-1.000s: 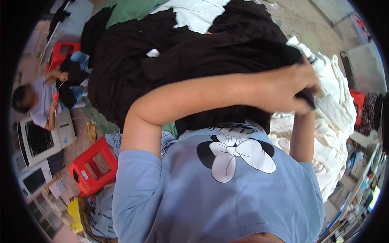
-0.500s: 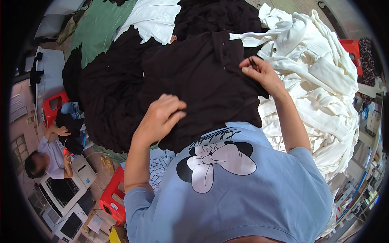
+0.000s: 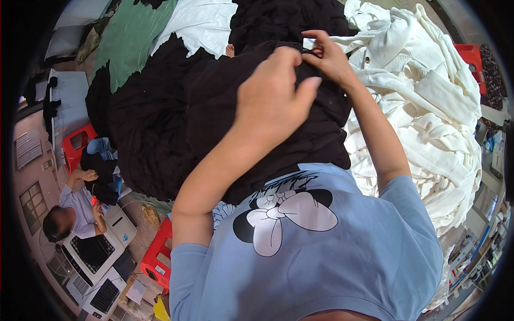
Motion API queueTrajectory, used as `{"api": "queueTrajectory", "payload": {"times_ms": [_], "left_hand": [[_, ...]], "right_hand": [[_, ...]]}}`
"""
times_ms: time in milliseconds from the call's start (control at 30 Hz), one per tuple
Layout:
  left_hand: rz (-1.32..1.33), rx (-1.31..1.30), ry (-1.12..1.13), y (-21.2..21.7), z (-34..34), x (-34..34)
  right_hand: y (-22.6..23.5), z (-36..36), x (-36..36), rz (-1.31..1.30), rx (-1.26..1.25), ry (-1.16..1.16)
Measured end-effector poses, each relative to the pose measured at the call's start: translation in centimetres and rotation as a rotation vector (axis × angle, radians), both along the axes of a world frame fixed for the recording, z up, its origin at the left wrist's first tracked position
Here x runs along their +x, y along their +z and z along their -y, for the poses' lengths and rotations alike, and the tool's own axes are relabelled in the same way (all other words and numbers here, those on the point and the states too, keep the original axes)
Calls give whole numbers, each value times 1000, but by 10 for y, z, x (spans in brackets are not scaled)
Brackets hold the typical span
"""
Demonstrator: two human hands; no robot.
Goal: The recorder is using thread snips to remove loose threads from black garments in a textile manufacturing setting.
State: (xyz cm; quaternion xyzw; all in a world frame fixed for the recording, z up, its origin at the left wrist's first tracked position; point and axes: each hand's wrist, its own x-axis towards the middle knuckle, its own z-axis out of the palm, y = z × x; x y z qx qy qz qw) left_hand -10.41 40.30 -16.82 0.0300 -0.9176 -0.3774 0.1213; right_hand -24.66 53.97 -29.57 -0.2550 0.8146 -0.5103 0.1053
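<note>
A dark brown, nearly black knit garment lies spread across my lap and the pile in front of me. Over its upper part hovers my left hand, thumb stretched away from the bent fingers, with nothing seen in it. Close beyond, at the garment's far right edge, my right hand is closed, thumb and fingers brought together. Something small and dark shows at its fingers; whether it is a tool or a fold of the garment I cannot make out. My left hand partly hides that edge.
White knit garments are heaped on the right. More dark garments lie at the far side, beside a white sheet and a green sheet. At the left, a person sits by a machine. A red stool stands near my left side.
My left hand has risen from the garment's near left part and swung up and right, beside my right hand. My right hand has moved up and slightly left along the garment's edge.
</note>
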Motion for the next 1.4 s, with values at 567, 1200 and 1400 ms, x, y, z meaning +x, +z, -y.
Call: {"api": "queueTrajectory", "payload": {"times_ms": [567,1200,1400], "left_hand": [[111,-463,179,-61,-8,-15],[-396,-344,45,-51,-12,32],[-432,-294,47,-50,-19,33]], "right_hand": [[-42,38,-21,-32,9,108],[8,-75,27,-427,-291,-407],[9,-87,35,-332,-322,-444]]}}
